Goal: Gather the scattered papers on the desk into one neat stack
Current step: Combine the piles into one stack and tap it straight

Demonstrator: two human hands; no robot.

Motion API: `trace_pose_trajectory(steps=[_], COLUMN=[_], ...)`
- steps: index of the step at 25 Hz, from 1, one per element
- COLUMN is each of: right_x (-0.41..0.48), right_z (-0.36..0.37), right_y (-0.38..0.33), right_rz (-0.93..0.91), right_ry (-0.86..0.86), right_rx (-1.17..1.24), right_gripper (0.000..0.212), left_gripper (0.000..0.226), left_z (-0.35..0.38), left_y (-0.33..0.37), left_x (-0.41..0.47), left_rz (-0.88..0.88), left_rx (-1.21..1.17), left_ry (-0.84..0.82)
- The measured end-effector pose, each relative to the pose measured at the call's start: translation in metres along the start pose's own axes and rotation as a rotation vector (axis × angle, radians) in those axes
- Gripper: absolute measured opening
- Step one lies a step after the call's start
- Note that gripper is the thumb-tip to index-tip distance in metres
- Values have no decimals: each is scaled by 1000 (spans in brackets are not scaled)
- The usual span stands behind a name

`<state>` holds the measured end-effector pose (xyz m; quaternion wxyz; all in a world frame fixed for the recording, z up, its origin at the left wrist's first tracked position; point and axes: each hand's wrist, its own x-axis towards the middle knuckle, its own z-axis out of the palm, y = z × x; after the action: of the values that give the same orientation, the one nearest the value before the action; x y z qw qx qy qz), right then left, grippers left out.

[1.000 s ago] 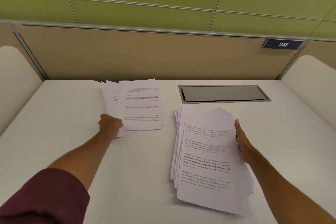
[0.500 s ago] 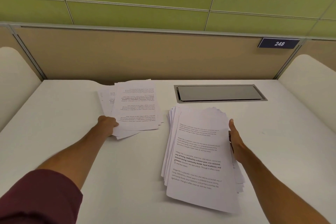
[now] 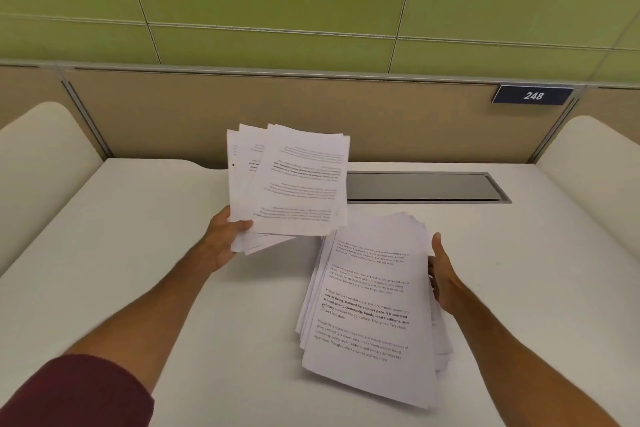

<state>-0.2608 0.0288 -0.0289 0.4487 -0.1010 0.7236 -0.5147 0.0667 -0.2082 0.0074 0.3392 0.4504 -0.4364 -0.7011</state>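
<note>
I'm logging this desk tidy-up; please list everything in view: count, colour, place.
Flat desk: one, white, underneath.
Recessed metal hatch: one, grey, desk's back.
Number plate 248: one, dark blue, upper right.
Large fanned pile of white printed sheets: one, white, lying on the desk, right of centre.
Loose bundle of white printed sheets: one, white, held above the desk, left of centre.
Left hand: one, grips the bundle's near corner.
Right hand: one, against the pile's right edge.

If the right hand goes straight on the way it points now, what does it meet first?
Likely the grey flap in the desk, beyond the stack that the right hand touches; depth is unclear.
</note>
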Motion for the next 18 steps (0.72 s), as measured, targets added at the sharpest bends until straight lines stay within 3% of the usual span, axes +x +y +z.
trace_pose_trajectory(steps=[5,8,9,11,13,15,18], right_x=[-3,-8,-9,-12,-14,-16,-12], right_z=[-10,-16,-16,-15,-14,-14,-18], right_y=[0,-2,-4,-6,-8,-9,-8], right_rz=[78,114,116,104,78,67,73], right_ry=[-116,-162,-170,-182,-207,-235,-258], right_rx=[47,63,66,56,31,11,13], right_gripper=[92,105,104,98,85,74,58], left_gripper=[47,46,45,49,66,89,106], left_z=[38,49,54,67,83,98,113], left_y=[-46,-61,-61,-60,-62,-69,-79], left_x=[-37,-50,-52,-52,-53,-54,-58], left_rz=[-199,-329,-332,-247,-162,-134,-160], left_rx=[163,377,476,607,670,821,975], left_ry=[-212,-337,-328,-152,12,37,-74])
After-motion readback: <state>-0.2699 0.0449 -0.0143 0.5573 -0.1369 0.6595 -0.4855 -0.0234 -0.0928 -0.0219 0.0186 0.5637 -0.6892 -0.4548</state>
